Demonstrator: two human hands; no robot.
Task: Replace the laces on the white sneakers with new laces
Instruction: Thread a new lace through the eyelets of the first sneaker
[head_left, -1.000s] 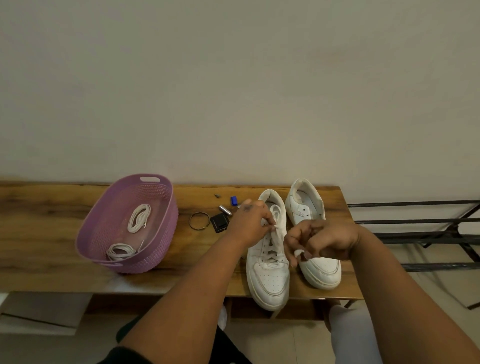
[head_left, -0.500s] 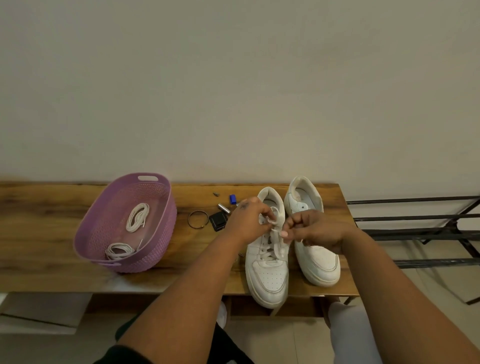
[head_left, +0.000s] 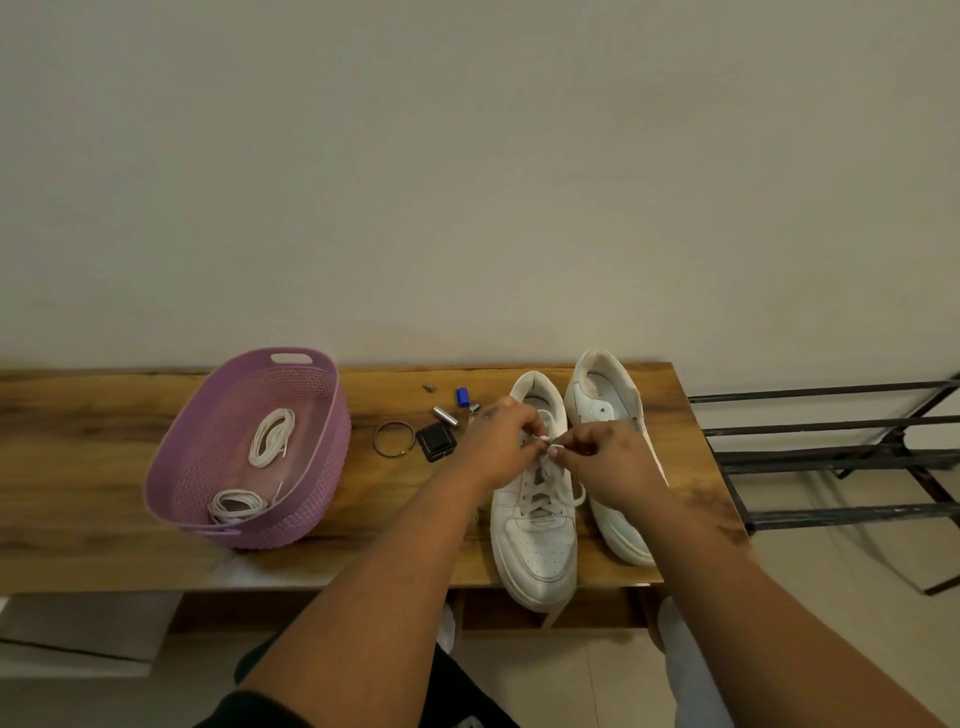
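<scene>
A long wooden bench (head_left: 93, 457) runs along the wall, and a purple basket (head_left: 322, 447) stands on its left part holding 2 coiled white laces (head_left: 271, 436) (presumably the new ones, though nothing marks them as such). Toward the right end stand the 2 white sneakers: the left sneaker (head_left: 537, 545) with its toe just over the near edge, and the right sneaker (head_left: 605, 410) just beside it, partly hidden by a forearm. Over the upper eyelets of the left sneaker the left hand (head_left: 496, 441) and the right hand (head_left: 605, 457) meet, each with fingers curled and pinching the lace (head_left: 540, 486) where its stiff tip shows between them. The lace is crossed through the lower eyelets, with a slack loop hanging off the sneaker's right side. It looks light, soft and floppy, so it will likely slide when pulled but will not push; the best hold is probably on the hard tip, while the sneaker, light enough to shift, may want steadying. Between basket and sneakers lie a thin ring (head_left: 394, 439), a small black square object (head_left: 435, 441), a short metal cylinder (head_left: 445, 416) and a small blue item (head_left: 462, 397).
</scene>
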